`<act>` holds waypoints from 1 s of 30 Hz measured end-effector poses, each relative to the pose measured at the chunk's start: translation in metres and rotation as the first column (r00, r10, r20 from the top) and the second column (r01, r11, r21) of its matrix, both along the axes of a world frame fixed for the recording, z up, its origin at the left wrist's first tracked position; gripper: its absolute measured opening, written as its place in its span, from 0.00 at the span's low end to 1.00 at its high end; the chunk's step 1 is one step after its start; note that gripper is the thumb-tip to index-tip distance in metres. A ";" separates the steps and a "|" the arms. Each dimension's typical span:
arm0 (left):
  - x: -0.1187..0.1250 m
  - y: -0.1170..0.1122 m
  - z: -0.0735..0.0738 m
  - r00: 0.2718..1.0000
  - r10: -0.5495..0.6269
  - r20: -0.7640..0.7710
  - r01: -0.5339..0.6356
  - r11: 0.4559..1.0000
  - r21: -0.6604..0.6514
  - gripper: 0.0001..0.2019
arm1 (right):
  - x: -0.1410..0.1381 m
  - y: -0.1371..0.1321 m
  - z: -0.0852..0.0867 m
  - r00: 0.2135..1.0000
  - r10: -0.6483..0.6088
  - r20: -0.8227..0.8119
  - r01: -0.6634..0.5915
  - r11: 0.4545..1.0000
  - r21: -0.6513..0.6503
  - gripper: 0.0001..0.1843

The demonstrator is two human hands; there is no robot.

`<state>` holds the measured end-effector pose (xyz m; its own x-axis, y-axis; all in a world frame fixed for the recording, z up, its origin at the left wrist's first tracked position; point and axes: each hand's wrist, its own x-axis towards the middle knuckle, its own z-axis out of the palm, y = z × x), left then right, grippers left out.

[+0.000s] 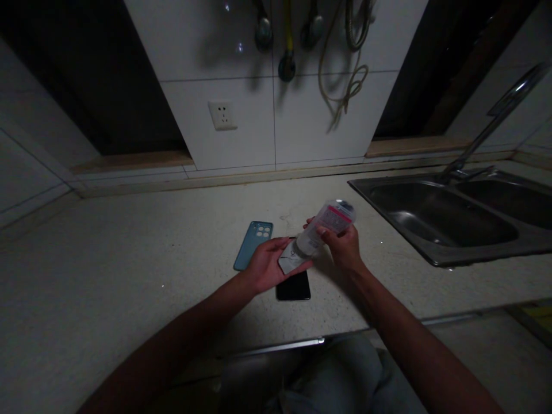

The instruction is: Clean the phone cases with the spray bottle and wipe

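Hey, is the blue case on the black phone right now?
No, the blue case lies on the counter, to the left of the black phone.

Two hands (265, 269) (345, 247), one phone (294, 288), one phone case (245, 248), one pink-striped pouch (331, 221), one faucet (483, 133) and two basins (444, 213) (517, 200) are recorded.

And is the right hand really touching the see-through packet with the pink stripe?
Touching. The head view shows it plainly: the right hand has its thumb lying right on the front of the see-through packet.
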<state>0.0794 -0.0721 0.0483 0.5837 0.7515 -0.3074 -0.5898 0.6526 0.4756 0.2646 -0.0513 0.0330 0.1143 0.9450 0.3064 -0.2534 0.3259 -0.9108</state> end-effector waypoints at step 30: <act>-0.001 -0.001 -0.004 0.964 -0.028 -0.266 0.090 0.971 0.222 0.20 | 0.015 0.014 0.008 0.788 0.103 -0.607 -0.239 0.960 -0.148 0.21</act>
<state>0.0783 -0.0735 0.0440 0.5525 0.7861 -0.2771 -0.3901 0.5376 0.7475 0.2796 -0.0372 0.0407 0.0379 0.9988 0.0296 -0.7940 0.0481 -0.6061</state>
